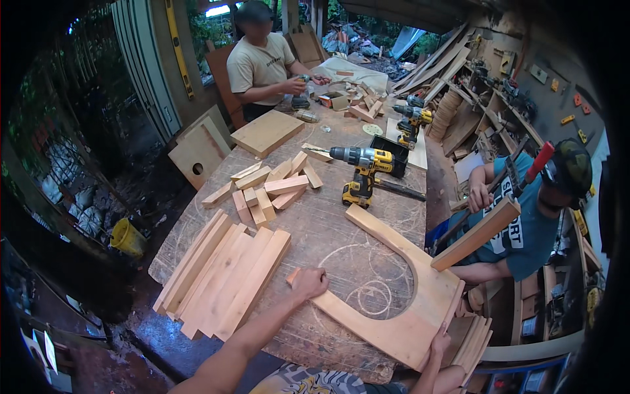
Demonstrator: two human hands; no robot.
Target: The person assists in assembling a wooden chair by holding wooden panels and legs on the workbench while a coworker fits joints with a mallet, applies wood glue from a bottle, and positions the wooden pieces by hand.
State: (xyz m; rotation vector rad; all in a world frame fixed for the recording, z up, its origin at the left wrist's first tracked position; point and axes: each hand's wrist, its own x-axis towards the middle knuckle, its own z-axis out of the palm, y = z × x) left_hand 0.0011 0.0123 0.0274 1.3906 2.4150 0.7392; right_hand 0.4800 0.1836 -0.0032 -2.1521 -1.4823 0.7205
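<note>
Grasped the near arm of a U-shaped wooden board (428,308) with the left hand (312,284), mostly closed and curled over the wood close to the arm's tip. Set the right hand (441,341) against the board's right edge, near its lower corner; could not tell how far closed underneath. Found the board lying flat on the near right part of the worktable (318,244), with pale curved lines marked on the surface inside the cut-out. Noted large white lettering on a teal shirt (528,248), worn by a co-worker at the right, near a red-handled clamp (539,163) and a wooden bar (476,233) slanting up beside the board. Spotted smaller dark lettering across the chest of a cream shirt (259,69), on another co-worker at the table's far left. Saw a maker's mark on the yellow-and-black drill (371,157) standing mid-table, and printing too small to read on a cardboard box (333,100) farther back. Saw also loose wooden blocks (287,184) heaped left of the drill, and planks (252,282) side by side, left of the left hand.
</note>
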